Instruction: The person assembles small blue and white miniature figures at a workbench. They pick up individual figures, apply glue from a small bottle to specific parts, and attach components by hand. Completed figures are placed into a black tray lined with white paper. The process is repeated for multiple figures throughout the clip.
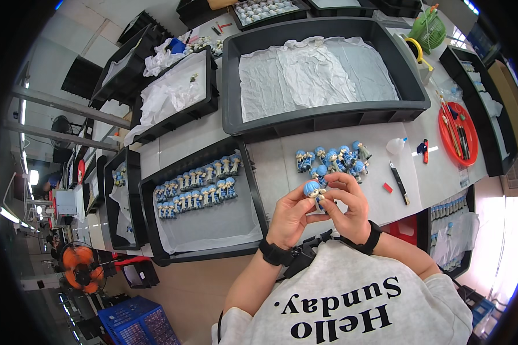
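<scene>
Between both hands, close to my chest, is a small figurine (pixel 313 190) with blue hair and a blue and white body. The fingers of my left hand (pixel 292 214) pinch it from the left side. My right hand (pixel 347 208) grips it from the right, thumb low and fingertips near its head. Just beyond the hands, a loose cluster of similar blue-haired figurines (pixel 332 156) stands and lies on the white table. To the left, a black tray (pixel 201 246) with a white liner holds rows of such figurines (pixel 197 190). Fingers hide part of the held figurine.
A large dark tray (pixel 328 119) with crumpled white sheets lies beyond the figurines. On the right are a utility knife (pixel 399 183), a red cap-like piece (pixel 388 187), a small white bottle (pixel 395 146) and a red basket (pixel 444 133) of brushes. An orange fan (pixel 82 267) stands at lower left.
</scene>
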Demonstrator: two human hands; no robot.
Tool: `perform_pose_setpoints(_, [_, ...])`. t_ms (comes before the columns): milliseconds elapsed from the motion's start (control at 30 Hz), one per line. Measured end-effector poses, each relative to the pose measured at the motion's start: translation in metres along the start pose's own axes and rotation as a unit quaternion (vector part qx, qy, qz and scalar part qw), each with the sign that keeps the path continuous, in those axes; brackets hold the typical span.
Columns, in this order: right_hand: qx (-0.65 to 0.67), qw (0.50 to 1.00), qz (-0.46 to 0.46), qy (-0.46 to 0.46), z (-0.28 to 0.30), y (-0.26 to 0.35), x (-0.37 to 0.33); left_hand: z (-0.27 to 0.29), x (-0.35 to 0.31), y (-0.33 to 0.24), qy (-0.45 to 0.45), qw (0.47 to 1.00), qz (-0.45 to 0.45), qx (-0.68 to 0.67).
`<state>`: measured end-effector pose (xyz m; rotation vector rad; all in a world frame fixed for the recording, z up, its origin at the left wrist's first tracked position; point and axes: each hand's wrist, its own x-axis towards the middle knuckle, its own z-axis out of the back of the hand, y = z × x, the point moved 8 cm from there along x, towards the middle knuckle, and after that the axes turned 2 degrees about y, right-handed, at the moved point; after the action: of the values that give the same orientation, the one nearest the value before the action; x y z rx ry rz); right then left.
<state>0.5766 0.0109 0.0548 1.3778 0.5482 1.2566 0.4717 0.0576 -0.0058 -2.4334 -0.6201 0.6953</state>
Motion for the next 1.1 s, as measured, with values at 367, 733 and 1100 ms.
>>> perform_pose_setpoints(367, [-0.010, 1.000, -0.003, -0.007, 0.0003, -0.0019, 0.0000, 0.0031, 0.0000, -0.0014, -0.032, 0.998, -0.024, 0.038])
perform_pose_setpoints(733, [0.008, 1.000, -0.011, -0.017, 0.0000, -0.0034, -0.0016, 0.0022, -0.0002, -0.0030, -0.038, 0.997, -0.039, 0.048])
perform_pose_setpoints(1100, [0.003, 1.000, 0.002, -0.016, -0.0015, -0.0012, -0.0016, 0.0007, -0.0024, -0.0054, -0.038, 0.998, -0.043, 0.034])
